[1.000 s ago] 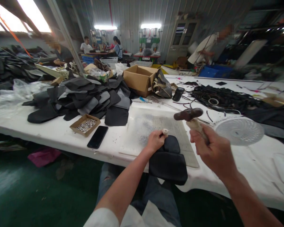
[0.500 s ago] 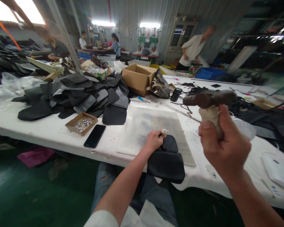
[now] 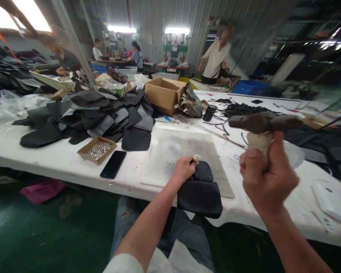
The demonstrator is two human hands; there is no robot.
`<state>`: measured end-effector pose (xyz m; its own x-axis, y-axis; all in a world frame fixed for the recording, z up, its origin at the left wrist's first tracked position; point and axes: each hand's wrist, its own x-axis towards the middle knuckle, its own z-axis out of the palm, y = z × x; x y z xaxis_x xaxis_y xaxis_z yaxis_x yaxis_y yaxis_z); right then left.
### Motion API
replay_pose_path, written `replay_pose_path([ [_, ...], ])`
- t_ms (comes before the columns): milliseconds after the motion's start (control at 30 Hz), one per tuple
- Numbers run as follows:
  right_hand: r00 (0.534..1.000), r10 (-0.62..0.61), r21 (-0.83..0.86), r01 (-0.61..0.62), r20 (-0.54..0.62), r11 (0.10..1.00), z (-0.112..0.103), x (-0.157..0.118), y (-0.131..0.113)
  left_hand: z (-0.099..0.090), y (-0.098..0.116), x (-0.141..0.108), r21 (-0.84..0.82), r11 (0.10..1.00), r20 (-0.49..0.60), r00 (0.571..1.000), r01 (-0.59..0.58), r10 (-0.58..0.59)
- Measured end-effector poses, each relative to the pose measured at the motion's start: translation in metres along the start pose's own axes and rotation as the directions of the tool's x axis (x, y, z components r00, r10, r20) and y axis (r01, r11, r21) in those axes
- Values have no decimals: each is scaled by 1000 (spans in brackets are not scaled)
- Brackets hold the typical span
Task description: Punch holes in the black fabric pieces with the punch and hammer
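Observation:
My left hand (image 3: pixel 184 169) is closed around a short punch (image 3: pixel 197 158), whose round pale top faces up. It stands at the upper edge of a black padded piece; most of its shaft is hidden by my fingers. That piece has a small flap (image 3: pixel 204 171) and a larger panel (image 3: pixel 200 199) reaching over the table's front edge. Beneath lies a worn pale board (image 3: pixel 160 159). Raised at the right, my right hand (image 3: pixel 269 182) grips a hammer (image 3: pixel 248 123) by its wrapped handle, the dark head blurred and well apart from the punch.
Left of the board are a black phone (image 3: pixel 113 164) and a small cardboard box (image 3: pixel 96 149) of shiny metal studs. Behind them spreads a heap of dark cut pieces (image 3: pixel 93 110). A larger carton (image 3: pixel 161 94) and a black jar (image 3: pixel 210 113) stand farther back. Several people work beyond.
The hammer in my right hand has shifted a little to the right. My left hand and the punch stay in place. A person in the background has moved left.

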<state>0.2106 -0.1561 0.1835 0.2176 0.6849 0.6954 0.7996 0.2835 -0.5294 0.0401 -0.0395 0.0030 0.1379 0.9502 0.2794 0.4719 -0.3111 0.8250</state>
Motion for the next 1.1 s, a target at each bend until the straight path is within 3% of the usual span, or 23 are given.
replay_pose_path([
  [67,993,-22,-27,26,116,999,21,-18,14,-2,1,0,-11,1000,-2,1000,8,-8],
  [133,930,-11,-17,18,368,1000,38,-31,30,-3,2,-1,-25,1000,-1,1000,7,-7],
  [167,900,9,-17,-2,436,1000,43,-34,37,-3,2,-1,-28,1000,-2,1000,6,-6],
  [200,896,33,-33,-21,443,999,45,-35,44,-3,2,-1,-26,1000,-7,1000,7,-7],
  [333,966,39,-226,21,256,974,37,-22,71,0,0,-1,4,1000,-24,1000,12,-12],
  [500,911,217,-624,54,351,780,41,-20,127,1,-4,1,-29,1000,-39,999,11,-12],
  [667,857,341,-743,70,386,666,56,-36,172,-3,-6,3,-122,992,-16,1000,-21,19],
  [767,908,211,-698,115,363,707,62,-44,166,-5,-4,3,-140,990,-14,1000,-30,28],
  [833,938,62,-575,157,342,803,70,-52,146,-5,-2,2,-130,991,-12,999,-33,31],
  [900,911,-53,-359,214,409,909,82,-64,122,-6,0,2,-130,991,3,999,-35,35],
  [967,847,-122,-175,244,517,954,96,-80,100,-6,1,1,-147,989,20,999,-32,35],
  [1033,813,-133,-141,255,567,957,108,-97,88,-7,1,1,-172,985,30,999,-22,27],
  [1100,828,-120,-182,258,548,949,115,-110,88,-7,2,1,-191,982,27,1000,-4,9],
])
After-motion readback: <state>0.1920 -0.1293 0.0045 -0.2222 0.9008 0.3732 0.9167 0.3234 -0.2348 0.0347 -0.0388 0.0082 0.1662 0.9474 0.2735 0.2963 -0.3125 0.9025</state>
